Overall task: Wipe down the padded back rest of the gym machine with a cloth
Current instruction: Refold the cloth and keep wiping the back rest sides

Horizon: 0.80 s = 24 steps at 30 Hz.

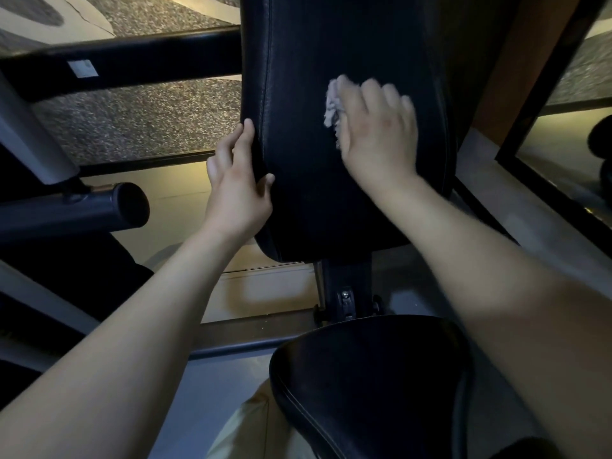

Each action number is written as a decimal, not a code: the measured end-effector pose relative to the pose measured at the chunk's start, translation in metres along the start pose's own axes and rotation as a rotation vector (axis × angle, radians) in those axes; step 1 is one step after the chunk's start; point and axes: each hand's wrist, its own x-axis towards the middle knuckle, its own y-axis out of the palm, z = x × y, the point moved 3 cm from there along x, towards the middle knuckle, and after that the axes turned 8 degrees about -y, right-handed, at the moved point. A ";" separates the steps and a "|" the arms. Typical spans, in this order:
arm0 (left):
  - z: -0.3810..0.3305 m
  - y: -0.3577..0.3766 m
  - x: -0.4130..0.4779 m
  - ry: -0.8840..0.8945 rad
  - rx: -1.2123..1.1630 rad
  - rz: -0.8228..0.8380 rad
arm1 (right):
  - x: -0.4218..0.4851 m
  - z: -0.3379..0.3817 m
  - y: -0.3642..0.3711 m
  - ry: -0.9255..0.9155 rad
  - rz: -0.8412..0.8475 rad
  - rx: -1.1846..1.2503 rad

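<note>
Now the wiping is on: right hand (377,127) presses a crumpled pale grey cloth (332,102) flat-fingered against the black padded vinyl back rest (331,180), mid-panel. Left hand (236,190) grips its left edge. Next, probably, the unwiped lower padding.

Dim, wide-angle warp, motion blur
</note>
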 end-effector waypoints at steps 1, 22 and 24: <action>-0.001 0.000 0.000 -0.003 0.004 -0.003 | -0.010 0.011 0.003 -0.040 0.003 0.025; -0.030 -0.018 0.017 -0.087 0.074 0.079 | 0.027 0.037 0.006 0.076 -0.053 0.092; -0.027 -0.020 0.018 -0.081 0.094 0.096 | 0.019 0.055 0.009 -0.105 -0.077 0.123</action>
